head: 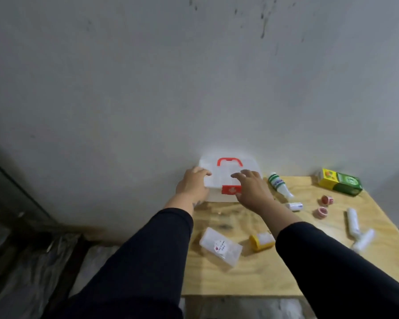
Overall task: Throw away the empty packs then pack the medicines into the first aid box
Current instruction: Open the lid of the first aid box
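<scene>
The white first aid box (pixel 226 173) with a red handle and red latch stands at the back left of the wooden table (pixel 251 279), against the wall. My left hand (pixel 192 186) grips its left side, fingers over the lid edge. My right hand (pixel 251 188) rests on the lid and front right, next to the latch. Medicines lie loose on the table: a clear plastic case (pixel 220 246), a yellow-capped jar (pixel 262 241), a green-and-white bottle (pixel 279 184) and a green-yellow carton (pixel 340 181).
Two small red-and-white round tins (pixel 324 206), a small white vial (pixel 294 206) and two white tubes (pixel 357 229) lie on the table's right half. A grey wall rises right behind the table. The floor at the left is covered in plastic sheeting (pixel 32 268).
</scene>
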Demonstrator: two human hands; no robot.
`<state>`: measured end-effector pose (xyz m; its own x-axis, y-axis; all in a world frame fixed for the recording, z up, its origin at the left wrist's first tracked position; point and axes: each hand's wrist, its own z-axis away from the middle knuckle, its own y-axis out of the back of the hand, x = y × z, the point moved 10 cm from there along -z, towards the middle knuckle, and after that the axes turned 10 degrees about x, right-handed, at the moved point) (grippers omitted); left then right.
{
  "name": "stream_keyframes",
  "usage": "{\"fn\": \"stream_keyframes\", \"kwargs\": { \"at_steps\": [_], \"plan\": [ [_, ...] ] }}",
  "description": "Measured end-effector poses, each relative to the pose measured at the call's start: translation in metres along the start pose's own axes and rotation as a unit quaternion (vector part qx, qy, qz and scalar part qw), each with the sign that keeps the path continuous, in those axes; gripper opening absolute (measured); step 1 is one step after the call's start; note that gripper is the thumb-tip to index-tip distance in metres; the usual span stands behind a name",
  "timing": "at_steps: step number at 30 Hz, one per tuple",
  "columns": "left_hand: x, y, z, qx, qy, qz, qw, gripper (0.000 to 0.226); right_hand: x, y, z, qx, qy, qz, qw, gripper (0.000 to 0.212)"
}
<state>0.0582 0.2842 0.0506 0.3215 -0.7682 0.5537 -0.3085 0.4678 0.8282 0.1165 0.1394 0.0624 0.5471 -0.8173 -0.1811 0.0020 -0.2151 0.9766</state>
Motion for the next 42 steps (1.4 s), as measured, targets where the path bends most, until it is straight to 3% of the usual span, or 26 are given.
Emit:
{"fn": "stream_keyframes", "kwargs": {
  "at_steps": [7, 13, 21, 26, 34, 42],
  "plan": [
    [0.015, -0.046, -0.031, 0.01, -0.053, -0.068, 0.996, 0.073, 0.014, -0.041, -0.018, 0.033, 0.063, 0.061, 0.996, 0.072],
    [0.011, -0.056, -0.031, 0.047, -0.086, -0.114, 0.989, 0.083, 0.013, -0.057, -0.022, 0.098, 0.077, 0.124, 0.984, 0.075],
    [0.011, -0.052, -0.033, 0.05, -0.108, -0.137, 0.983, 0.084, 0.007, -0.056, -0.02, 0.082, 0.088, 0.137, 0.983, 0.081],
    [0.016, -0.05, -0.034, 0.036, -0.121, -0.144, 0.982, 0.08, 0.008, -0.041, -0.015, 0.097, 0.073, 0.112, 0.986, 0.058],
    [0.026, -0.045, -0.029, 0.023, -0.139, -0.188, 0.972, 0.087, 0.005, -0.02, -0.017, 0.085, 0.071, 0.089, 0.99, 0.05],
    [0.052, 0.004, -0.044, 0.04, -0.187, -0.131, 0.973, 0.067, 0.008, 0.047, -0.025, 0.21, 0.081, 0.035, 0.974, 0.042]
  ]
}}
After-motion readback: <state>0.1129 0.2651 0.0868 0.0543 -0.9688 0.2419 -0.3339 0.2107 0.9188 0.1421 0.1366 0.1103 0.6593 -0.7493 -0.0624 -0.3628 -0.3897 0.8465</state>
